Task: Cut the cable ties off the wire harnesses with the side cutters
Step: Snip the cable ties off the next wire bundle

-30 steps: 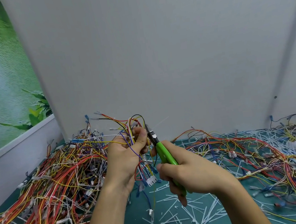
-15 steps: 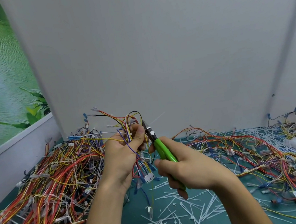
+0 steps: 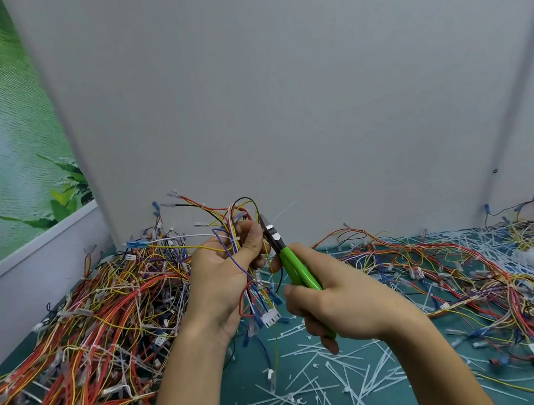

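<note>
The left hand (image 3: 225, 278) grips 1 wire harness (image 3: 236, 212). The right hand (image 3: 343, 302) clasps the side cutters (image 3: 290, 263), nose slanting up-left, just beside the left thumb.

Left hand (image 3: 225, 278) grips a wire harness (image 3: 269, 317), thumb raised; right hand (image 3: 344, 308) is fisted round the side cutters (image 3: 298, 268).
</note>
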Demonstrator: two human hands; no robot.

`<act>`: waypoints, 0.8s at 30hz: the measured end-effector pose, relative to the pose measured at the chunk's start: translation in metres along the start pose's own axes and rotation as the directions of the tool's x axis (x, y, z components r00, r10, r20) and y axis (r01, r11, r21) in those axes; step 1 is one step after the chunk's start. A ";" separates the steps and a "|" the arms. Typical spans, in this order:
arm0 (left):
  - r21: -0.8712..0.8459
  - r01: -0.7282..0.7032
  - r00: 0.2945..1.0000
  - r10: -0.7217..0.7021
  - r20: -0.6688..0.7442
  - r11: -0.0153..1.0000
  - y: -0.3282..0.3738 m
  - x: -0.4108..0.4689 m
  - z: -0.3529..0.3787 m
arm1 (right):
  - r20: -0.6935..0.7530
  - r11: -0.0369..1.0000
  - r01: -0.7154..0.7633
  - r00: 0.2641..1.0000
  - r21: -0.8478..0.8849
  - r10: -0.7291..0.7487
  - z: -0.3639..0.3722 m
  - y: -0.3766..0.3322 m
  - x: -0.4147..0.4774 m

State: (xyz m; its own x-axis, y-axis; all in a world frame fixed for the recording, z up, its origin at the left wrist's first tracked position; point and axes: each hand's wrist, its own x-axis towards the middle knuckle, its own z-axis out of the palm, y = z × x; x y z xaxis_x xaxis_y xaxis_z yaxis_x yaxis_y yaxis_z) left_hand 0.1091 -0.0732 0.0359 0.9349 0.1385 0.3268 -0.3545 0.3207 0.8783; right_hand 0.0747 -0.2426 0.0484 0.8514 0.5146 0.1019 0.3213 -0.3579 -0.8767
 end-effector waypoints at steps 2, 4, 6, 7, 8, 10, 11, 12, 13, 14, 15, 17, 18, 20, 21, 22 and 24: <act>0.008 0.006 1.000 -0.006 -0.006 1.000 0.000 0.000 0.000 | 0.025 0.999 -0.014 1.000 0.031 0.014 0.001 -0.001 0.001; 0.029 0.008 1.000 -0.008 -0.017 1.000 0.000 0.000 -0.001 | 0.066 0.999 -0.032 0.997 0.021 0.031 0.002 -0.002 0.000; 0.052 0.011 1.000 -0.010 -0.020 0.999 -0.001 -0.001 -0.001 | 0.080 0.999 -0.044 0.996 0.001 0.043 0.001 -0.002 -0.001; 0.057 0.015 1.000 -0.014 -0.018 0.998 -0.001 -0.001 0.000 | 0.076 0.999 -0.047 0.996 -0.007 0.047 0.001 -0.002 -0.001; 0.059 0.019 1.000 -0.018 -0.016 0.998 -0.002 -0.001 0.000 | 0.070 0.999 -0.046 0.996 -0.017 0.047 0.001 -0.002 -0.001; 0.053 0.020 1.000 -0.019 -0.012 0.998 -0.002 -0.001 0.000 | 0.042 0.998 -0.027 0.999 -0.059 0.030 0.001 -0.002 -0.001; 0.045 0.018 1.000 -0.018 -0.010 0.999 -0.001 -0.001 0.001 | 0.024 0.997 -0.015 1.000 -0.073 0.017 0.001 -0.001 -0.001; 0.035 0.015 1.000 -0.015 -0.011 0.999 -0.001 -0.001 0.001 | 0.010 0.998 -0.004 1.000 -0.070 0.005 0.001 -0.001 -0.001; 0.026 0.011 1.000 -0.010 -0.012 1.000 0.000 -0.001 0.000 | 0.000 0.998 0.002 1.000 -0.059 -0.002 0.000 -0.001 -0.001; 0.022 0.006 1.000 -0.006 -0.013 1.000 0.000 -0.001 0.000 | -0.005 0.999 0.002 1.000 -0.046 -0.002 0.000 -0.001 -0.001; 0.021 0.003 1.000 -0.002 -0.012 1.000 0.000 -0.001 0.000 | -0.006 0.999 -0.002 1.000 -0.036 0.002 0.000 -0.001 -0.001; 0.022 -0.001 1.000 0.001 -0.012 1.000 0.000 -0.001 0.000 | 0.001 1.000 -0.007 1.000 -0.011 0.007 0.001 -0.002 -0.001; 0.023 -0.001 1.000 0.002 -0.015 1.000 0.000 -0.001 0.000 | 0.005 1.000 -0.010 1.000 0.004 0.010 0.001 -0.002 -0.001; 0.030 -0.007 1.000 0.008 -0.024 1.000 0.000 -0.001 0.000 | 0.027 1.000 -0.018 0.999 0.023 0.017 0.000 -0.004 -0.001; 0.040 -0.014 1.000 0.015 -0.027 0.999 -0.001 -0.001 0.000 | 0.045 0.999 -0.025 0.999 0.023 0.024 0.000 -0.004 -0.002; 0.055 -0.022 0.999 0.024 -0.030 0.998 -0.001 0.000 0.001 | 0.064 0.999 -0.035 0.997 0.013 0.034 0.000 -0.005 -0.002; 0.080 -0.029 0.998 0.033 -0.048 0.996 -0.003 0.000 0.002 | 0.071 0.998 -0.046 0.996 -0.040 0.049 0.000 -0.005 -0.002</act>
State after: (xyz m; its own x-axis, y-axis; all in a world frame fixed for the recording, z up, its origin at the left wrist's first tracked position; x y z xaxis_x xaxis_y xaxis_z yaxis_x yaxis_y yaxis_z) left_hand 0.1100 -0.0758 0.0335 0.9207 0.1935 0.3388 -0.3793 0.2403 0.8935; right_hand 0.0710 -0.2417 0.0528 0.8344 0.5505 0.0251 0.2981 -0.4126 -0.8608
